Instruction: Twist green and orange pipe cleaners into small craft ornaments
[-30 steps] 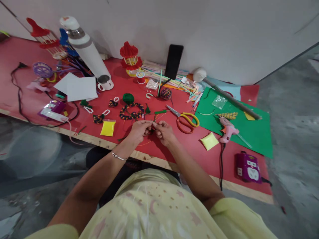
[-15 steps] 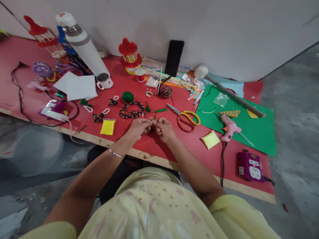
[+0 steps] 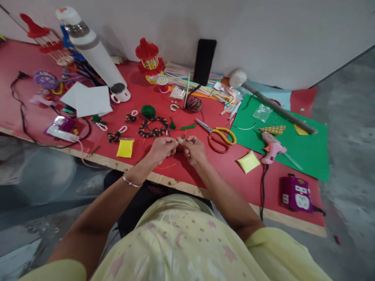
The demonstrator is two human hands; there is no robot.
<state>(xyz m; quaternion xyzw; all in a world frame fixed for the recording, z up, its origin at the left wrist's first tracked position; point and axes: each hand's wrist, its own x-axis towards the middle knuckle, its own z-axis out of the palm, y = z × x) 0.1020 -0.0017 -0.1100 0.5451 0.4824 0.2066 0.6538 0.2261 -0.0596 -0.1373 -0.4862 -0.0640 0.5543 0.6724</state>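
My left hand [image 3: 164, 149] and my right hand [image 3: 193, 149] meet at the fingertips over the red table [image 3: 187, 175] near its front edge. Both are closed in a pinch around something small, partly dark thread, too small to make out. Just beyond them lies a ring of dark multicoloured braided yarn [image 3: 140, 130]. A green wrapped piece [image 3: 188, 127] is behind my right hand. Scissors [image 3: 219, 136] with yellow and red handles lie open to the right. A yellow packet [image 3: 125, 148] is left of my left hand.
At the back stand a white bottle [image 3: 96, 54], a mug [image 3: 120, 93], a red-topped ornament [image 3: 149, 58] and a phone [image 3: 205, 62]. On the right are a green sheet [image 3: 310, 156], a pink glue gun [image 3: 273, 147] and a purple power box [image 3: 296, 195].
The view has shifted slightly. My hands stay together at the fingertips, with little visible change in their grip.
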